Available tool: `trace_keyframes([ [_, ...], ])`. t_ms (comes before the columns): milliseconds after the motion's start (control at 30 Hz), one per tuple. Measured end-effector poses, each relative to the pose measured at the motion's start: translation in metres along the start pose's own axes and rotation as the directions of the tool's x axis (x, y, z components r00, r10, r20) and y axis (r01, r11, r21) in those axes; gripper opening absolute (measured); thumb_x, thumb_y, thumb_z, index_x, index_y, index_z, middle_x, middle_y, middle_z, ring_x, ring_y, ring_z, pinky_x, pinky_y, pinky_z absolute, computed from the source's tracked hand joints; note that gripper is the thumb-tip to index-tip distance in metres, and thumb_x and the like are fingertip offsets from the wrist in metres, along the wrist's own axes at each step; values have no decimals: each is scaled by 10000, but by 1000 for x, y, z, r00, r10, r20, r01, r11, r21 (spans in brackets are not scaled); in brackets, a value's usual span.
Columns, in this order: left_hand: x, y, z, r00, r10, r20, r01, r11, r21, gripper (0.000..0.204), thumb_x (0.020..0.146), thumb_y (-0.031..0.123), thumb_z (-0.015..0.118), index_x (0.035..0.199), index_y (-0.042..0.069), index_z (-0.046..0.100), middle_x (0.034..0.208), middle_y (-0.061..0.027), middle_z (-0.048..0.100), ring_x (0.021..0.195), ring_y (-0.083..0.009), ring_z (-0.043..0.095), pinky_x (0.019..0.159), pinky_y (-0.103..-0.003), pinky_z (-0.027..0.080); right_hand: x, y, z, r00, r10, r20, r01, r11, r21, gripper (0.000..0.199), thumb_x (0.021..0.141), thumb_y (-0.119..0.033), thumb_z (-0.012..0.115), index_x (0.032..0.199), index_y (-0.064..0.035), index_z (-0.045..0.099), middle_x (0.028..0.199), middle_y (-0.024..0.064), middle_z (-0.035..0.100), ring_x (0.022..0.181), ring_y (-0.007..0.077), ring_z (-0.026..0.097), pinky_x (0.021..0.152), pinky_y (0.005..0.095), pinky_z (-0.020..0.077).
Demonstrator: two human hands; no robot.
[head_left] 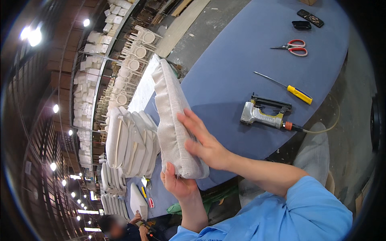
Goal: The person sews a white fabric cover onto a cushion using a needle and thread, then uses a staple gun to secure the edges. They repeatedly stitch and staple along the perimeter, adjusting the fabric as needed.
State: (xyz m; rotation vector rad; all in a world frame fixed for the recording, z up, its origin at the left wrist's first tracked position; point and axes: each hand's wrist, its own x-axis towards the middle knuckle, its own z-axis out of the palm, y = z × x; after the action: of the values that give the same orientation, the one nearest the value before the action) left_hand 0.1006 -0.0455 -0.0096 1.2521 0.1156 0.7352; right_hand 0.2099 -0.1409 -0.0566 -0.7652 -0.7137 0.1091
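While standing on edge over the blue table (pixel 241 60), cushioned seat pad (pixel 171 116) gripped underneath by left hand (pixel 179 184), pressed flat by open right hand (pixel 203 140) (staple gun (pixel 263 114) nearby).

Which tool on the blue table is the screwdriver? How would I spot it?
Look at the big blue table. Past the silver staple gun with its hose lies the screwdriver, and the red-handled scissors are farther off. It alone has a chunky yellow handle and a long thin metal rod.
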Motion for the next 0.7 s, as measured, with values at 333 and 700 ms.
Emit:
trace_keyframes([
  [333, -7, -18, -32, 978, -5, 211, 30, 993, -116, 473, 1070, 183, 547, 1428, -125, 527, 1352, -243, 669, 1195, -336, 705, 1056, -481, 562, -17, -32, 5, 984, 149, 93, -139, 985, -103, 926, 993, -230, 688, 1735, -153, 140, 1790, 191, -32, 1660, 321, -46, 1312, 497, 85],
  [700, -4, -1, -9, 994, -66, 83, 64, 998, 22, 550, 1068, 228, 533, 1485, -126, 479, 1426, -276, 619, 1265, -391, 665, 1117, -524, 518, -37, 12, 7, 997, 61, 45, -71, 964, 256, 888, 1009, -296, 711, 1726, -162, 204, 1789, 225, -9, 1658, 329, -44, 1307, 488, 81],
])
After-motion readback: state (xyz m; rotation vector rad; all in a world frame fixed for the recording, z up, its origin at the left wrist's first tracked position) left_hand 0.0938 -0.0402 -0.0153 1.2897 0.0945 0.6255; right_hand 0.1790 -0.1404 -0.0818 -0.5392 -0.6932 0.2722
